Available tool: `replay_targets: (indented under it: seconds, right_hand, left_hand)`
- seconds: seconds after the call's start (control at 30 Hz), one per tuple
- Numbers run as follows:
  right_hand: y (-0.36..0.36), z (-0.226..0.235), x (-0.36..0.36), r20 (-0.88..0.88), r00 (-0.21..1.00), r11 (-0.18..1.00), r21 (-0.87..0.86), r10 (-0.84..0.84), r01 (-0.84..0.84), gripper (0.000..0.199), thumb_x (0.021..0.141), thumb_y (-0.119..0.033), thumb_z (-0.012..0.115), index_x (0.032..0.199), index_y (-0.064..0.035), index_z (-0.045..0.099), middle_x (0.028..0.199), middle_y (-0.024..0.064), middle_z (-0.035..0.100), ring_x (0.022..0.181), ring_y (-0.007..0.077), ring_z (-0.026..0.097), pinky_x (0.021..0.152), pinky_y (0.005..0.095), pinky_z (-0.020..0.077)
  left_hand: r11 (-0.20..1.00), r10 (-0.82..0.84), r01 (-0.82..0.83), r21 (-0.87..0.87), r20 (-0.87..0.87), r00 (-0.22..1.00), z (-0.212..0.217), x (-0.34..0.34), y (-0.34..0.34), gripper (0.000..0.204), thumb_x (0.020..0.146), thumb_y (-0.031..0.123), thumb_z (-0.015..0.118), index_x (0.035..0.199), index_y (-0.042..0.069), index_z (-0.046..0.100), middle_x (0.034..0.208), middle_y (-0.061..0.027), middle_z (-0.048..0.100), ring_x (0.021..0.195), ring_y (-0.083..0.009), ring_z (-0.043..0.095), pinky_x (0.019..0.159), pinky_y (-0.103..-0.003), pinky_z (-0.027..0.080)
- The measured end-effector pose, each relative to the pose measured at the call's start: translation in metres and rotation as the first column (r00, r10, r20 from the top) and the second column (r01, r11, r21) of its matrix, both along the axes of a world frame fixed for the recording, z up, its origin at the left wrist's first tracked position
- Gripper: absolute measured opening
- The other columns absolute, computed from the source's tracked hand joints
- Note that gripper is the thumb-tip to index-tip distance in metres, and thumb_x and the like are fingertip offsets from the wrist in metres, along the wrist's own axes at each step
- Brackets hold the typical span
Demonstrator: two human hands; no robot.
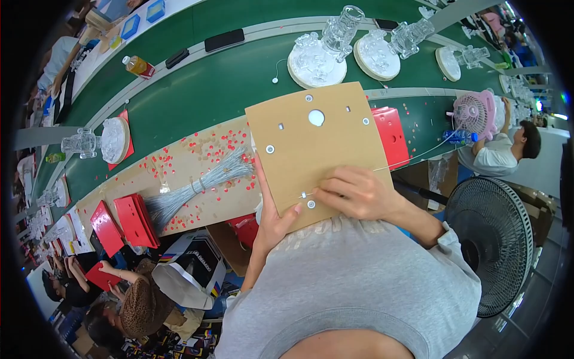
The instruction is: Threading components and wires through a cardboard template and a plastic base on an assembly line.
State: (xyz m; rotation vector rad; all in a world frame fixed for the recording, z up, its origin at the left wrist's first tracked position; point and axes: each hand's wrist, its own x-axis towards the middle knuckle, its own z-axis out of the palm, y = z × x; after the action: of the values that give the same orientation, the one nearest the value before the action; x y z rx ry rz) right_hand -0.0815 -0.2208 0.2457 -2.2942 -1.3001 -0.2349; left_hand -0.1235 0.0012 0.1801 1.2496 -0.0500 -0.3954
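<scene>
A square brown board (320, 137) with a round hole, small slots and metal eyelets leans tilted against my body. My left hand (277, 227) grips its lower left edge, thumb on the brown face and fingers behind. With bent fingers, my right hand (356, 194) pinches a thin pale wire at the small slot near the board's lower edge; the fingertips partly hide it. A pale strand (412, 160) runs from beside the right hand toward the right; whether it is the same wire I cannot tell. A tied bundle of silvery wires (197, 186) lies left of the board.
Red panels (134, 220) stand stacked at the left, and more red panels (391, 137) lie right of the board. Red bits litter the bench. Clear plastic assemblies on round bases (317, 60) stand on the green belt (239, 78). A black fan (493, 245) is close at my right.
</scene>
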Motion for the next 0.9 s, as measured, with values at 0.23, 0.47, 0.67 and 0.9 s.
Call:
replay_targets:
  seconds: [0.23, 0.47, 0.67, 0.9]
  right_hand:
    - [0.000, -0.006, -0.007, 0.066, 0.998, 0.999, -0.048, 0.011, -0.008, 0.036, 0.068, -0.008, 0.069, 0.102, 0.0053, 0.072, 0.085, 0.0073, 0.060, 0.077, 0.0206, 0.063, 0.066, 0.0332, 0.0541]
    - [0.000, -0.002, 0.003, 0.050, 0.998, 0.999, 0.012, 0.038, -0.038, 0.036, 0.068, -0.008, 0.069, 0.101, 0.0073, 0.071, 0.080, 0.0066, 0.057, 0.073, 0.0210, 0.061, 0.065, 0.0321, 0.0528]
    - [0.009, -0.005, -0.003, 0.084, 0.996, 0.998, -0.048, 0.031, -0.027, 0.034, 0.070, -0.009, 0.068, 0.101, 0.0065, 0.071, 0.080, 0.0074, 0.057, 0.075, 0.0214, 0.062, 0.066, 0.0321, 0.0522]
    - [0.000, -0.005, 0.001, 0.026, 0.999, 0.998, -0.034, 0.046, -0.045, 0.032, 0.074, -0.011, 0.065, 0.101, 0.0041, 0.070, 0.086, 0.0075, 0.058, 0.082, 0.0208, 0.062, 0.070, 0.0328, 0.0526]
  left_hand:
    - [0.997, -0.031, 0.021, 0.073, 0.144, 0.989, -0.002, 0.011, -0.004, 0.115, 0.081, 0.004, 0.058, 0.158, 0.009, -0.027, 0.167, -0.0199, 0.005, 0.153, -0.0309, 0.020, 0.122, -0.044, 0.022]
    - [0.998, -0.023, 0.025, -0.059, 0.042, 0.999, 0.004, 0.007, -0.003, 0.116, 0.081, 0.003, 0.058, 0.157, 0.010, -0.030, 0.167, -0.0198, 0.006, 0.152, -0.0306, 0.021, 0.122, -0.044, 0.022]
    - [0.999, -0.008, 0.006, -0.043, -0.042, 0.999, 0.000, 0.003, -0.001, 0.117, 0.081, 0.003, 0.059, 0.157, 0.009, -0.029, 0.167, -0.0208, 0.006, 0.151, -0.0318, 0.024, 0.121, -0.044, 0.024]
    - [0.971, 0.087, -0.124, 0.206, 0.180, 0.980, -0.015, -0.002, 0.006, 0.115, 0.079, 0.012, 0.072, 0.163, 0.008, -0.007, 0.167, -0.0257, 0.004, 0.155, -0.0368, 0.014, 0.124, -0.049, 0.013]
